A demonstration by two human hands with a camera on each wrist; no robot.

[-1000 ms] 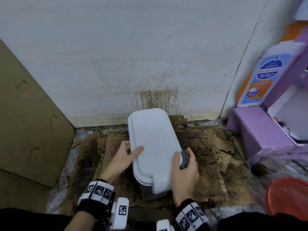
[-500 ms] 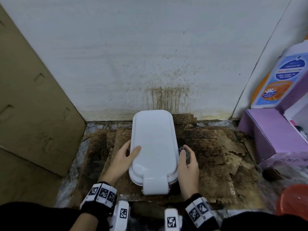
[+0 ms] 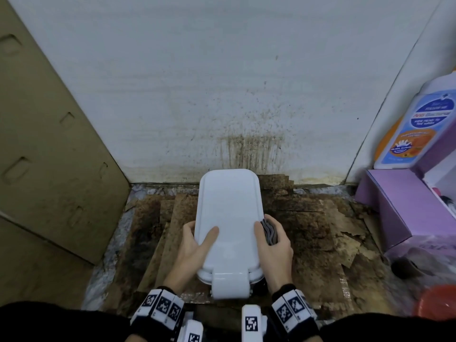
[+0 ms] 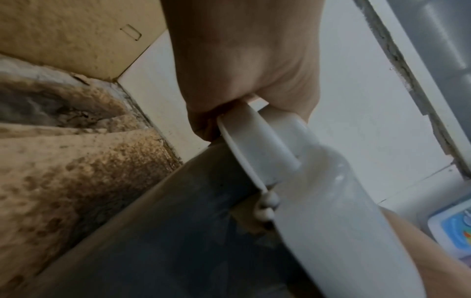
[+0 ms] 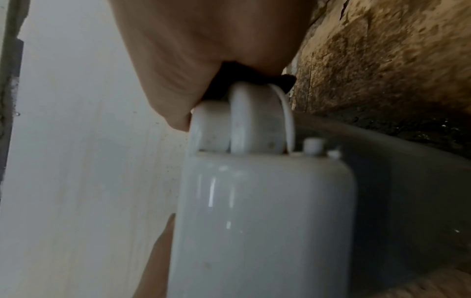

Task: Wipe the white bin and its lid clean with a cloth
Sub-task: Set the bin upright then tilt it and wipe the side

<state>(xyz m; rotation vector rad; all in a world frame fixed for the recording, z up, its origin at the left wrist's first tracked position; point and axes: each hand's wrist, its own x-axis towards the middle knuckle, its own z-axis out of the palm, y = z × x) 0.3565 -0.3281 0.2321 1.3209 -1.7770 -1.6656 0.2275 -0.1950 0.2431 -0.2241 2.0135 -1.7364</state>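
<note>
We've got the white bin (image 3: 228,280) sitting on stained cardboard (image 3: 308,238) by the wall, lid (image 3: 229,206) closed. Our left hand (image 3: 195,245) grips the lid's left edge, thumb on top, fingers curled under. Our right hand (image 3: 274,245) holds the right edge with a folded grey cloth (image 3: 270,230) bunched in its fingers.
</note>
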